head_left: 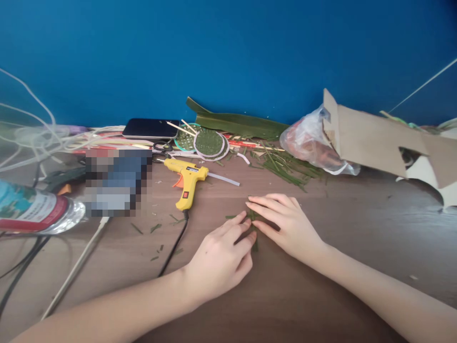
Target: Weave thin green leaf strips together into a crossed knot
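Observation:
My left hand (221,255) and my right hand (282,221) lie close together on the brown wooden table (321,286), fingertips meeting over thin green leaf strips (250,216). The fingers of both hands are stretched and press the strips flat against the table; most of the strips are hidden beneath them. A yellow hot glue gun (187,181) lies just beyond my left hand, its black cord (173,250) running toward me.
Round woven green discs (209,143), a long green leaf (239,124), loose leaf strips (285,166) and a black phone (152,127) sit at the back. A plastic bag (310,143) and cardboard piece (374,138) lie right. A bottle (35,209) and cables lie left.

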The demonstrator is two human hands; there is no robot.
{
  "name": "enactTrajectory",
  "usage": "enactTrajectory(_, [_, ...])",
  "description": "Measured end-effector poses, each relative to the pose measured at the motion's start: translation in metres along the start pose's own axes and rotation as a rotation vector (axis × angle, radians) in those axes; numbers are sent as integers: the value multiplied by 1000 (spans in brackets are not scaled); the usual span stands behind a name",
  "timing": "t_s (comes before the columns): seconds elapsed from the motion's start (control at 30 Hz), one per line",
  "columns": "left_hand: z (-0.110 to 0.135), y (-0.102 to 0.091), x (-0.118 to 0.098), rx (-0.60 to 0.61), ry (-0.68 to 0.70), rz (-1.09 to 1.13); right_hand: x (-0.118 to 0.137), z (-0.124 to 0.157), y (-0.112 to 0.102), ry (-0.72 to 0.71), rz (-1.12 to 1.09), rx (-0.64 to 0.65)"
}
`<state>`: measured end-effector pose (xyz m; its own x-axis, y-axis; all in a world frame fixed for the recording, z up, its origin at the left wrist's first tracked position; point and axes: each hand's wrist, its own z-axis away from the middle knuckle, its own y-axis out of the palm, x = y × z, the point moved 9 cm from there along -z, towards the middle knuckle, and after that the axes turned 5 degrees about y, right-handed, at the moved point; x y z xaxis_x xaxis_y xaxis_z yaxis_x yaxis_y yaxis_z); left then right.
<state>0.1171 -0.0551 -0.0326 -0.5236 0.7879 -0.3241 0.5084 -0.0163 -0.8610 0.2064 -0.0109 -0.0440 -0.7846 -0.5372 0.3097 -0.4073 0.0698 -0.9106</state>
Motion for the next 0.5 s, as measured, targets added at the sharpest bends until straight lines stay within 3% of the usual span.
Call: enactTrajectory(0.5, [-2,-1,0,0,-31,-54,-1,-3,-2,40,-37,12])
